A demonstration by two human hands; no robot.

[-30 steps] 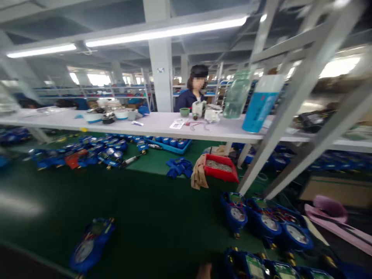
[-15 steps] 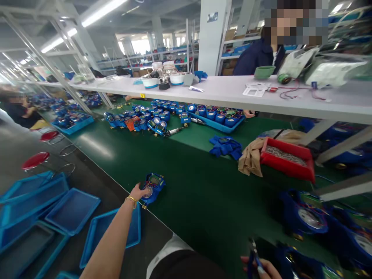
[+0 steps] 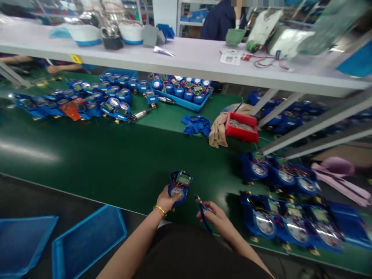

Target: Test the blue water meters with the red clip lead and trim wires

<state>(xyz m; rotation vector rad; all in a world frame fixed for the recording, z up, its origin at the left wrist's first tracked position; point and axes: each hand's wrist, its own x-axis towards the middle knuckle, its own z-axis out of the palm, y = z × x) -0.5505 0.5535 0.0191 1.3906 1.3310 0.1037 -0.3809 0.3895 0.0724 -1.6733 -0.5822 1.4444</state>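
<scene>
**Open-faced blue meter gripped over the worktop, hand tool held beside it**

In the head view, the blue meter is held near the worktop's front edge, ahead of the person's body. Its housing is grasped from the lower left by the left hand, with the thumb laid across the front and the fingers closed around the side. Whether any weight is borne by the worktop cannot be told. The plier-like hand tool is clasped in the fingers of the right hand, its metal tip pointed toward the meter but apart from it.

The housing is judged to be stiff, moderately heavy for its size and somewhat slippery where smooth. The green-framed display and the loose wiring are left exposed and are judged to be fragile; the wires could easily be snagged or pulled. A hold is best taken on the outer blue walls, with pressure kept off the display and wires.

To the right, similar blue units are lined up on the worktop, well apart from the held one. Farther back, a red bin is seen beside a tan cloth.
</scene>
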